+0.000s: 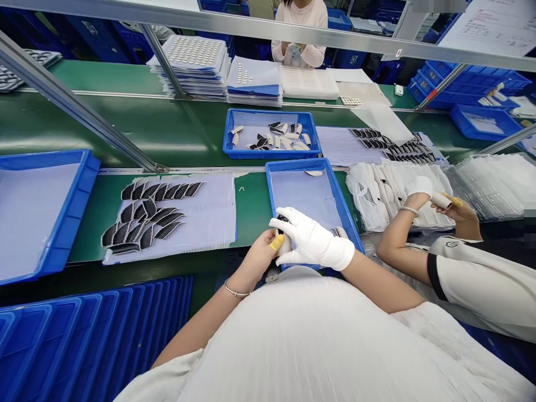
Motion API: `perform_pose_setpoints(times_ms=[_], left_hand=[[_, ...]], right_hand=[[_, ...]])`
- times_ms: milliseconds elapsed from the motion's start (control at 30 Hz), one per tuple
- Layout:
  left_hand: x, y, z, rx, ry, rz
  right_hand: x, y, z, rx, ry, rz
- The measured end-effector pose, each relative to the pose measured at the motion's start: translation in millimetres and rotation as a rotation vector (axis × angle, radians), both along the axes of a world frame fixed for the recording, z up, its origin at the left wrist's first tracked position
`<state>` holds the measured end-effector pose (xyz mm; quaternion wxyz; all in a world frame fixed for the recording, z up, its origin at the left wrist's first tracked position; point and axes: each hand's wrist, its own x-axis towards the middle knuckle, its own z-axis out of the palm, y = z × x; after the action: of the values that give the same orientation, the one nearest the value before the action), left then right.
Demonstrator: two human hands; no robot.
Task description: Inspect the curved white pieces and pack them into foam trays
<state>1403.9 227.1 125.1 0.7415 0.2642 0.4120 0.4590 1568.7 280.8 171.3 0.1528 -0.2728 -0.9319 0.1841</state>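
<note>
Near my body, over the front of a blue tray (347,215), both hands meet on a rounded white casing (285,245) with a black part at its top. My left hand (267,249), bare with yellow finger covers, grips its left side. In a white glove, my right hand (312,240) curves round it from the other side, hiding much of it. One pale curved piece (314,173) lies at the tray's far end, and another shows partly beside my right wrist. Left of the tray, rows of black curved pieces with pale edges (161,191) rest on a white sheet (213,218).
A second blue tray (272,155) behind holds black and white pieces. At right, a co-worker's hands (458,212) hold a white piece beside bagged white parts (389,184). Metal frame bars (100,125) cross the bench. Stacked blue trays (96,329) stand below left. Another person (301,28) is opposite.
</note>
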Motion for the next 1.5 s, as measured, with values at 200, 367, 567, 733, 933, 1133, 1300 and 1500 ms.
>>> perform_pose_setpoints(times_ms=[200,367,567,733,933,1133,1300,1500], left_hand=[[-5.0,-0.7,2.0,-0.024,-0.003,0.050],[-4.3,-5.4,-1.4,-0.077,-0.170,-0.040],[-2.4,-7.3,-4.4,-0.102,-0.318,-0.139],[-5.2,-5.1,-0.6,-0.092,-0.355,-0.078],[-3.2,-4.5,-0.6,-0.075,-0.292,-0.025],[3.8,-8.0,-3.2,-0.079,-0.118,-0.065],[15.6,1.5,-29.0,-0.036,0.139,-0.058],[40.5,15.1,-66.9,0.028,0.361,-0.122]], right_hand=[[-2.5,1.2,-7.1,-0.085,0.134,-0.044],[-4.8,-1.9,-14.0,-0.283,0.480,-0.047],[-6.5,-8.7,-23.1,-0.434,0.618,0.045],[-2.2,-8.8,-21.7,-0.377,0.641,0.111],[1.2,-14.2,-23.9,-0.374,0.607,0.032],[1.8,0.0,-40.6,-0.540,0.680,-0.549],[17.3,14.0,-53.6,-0.760,0.386,-0.648],[33.9,10.0,-66.8,-0.796,0.142,-0.655]])
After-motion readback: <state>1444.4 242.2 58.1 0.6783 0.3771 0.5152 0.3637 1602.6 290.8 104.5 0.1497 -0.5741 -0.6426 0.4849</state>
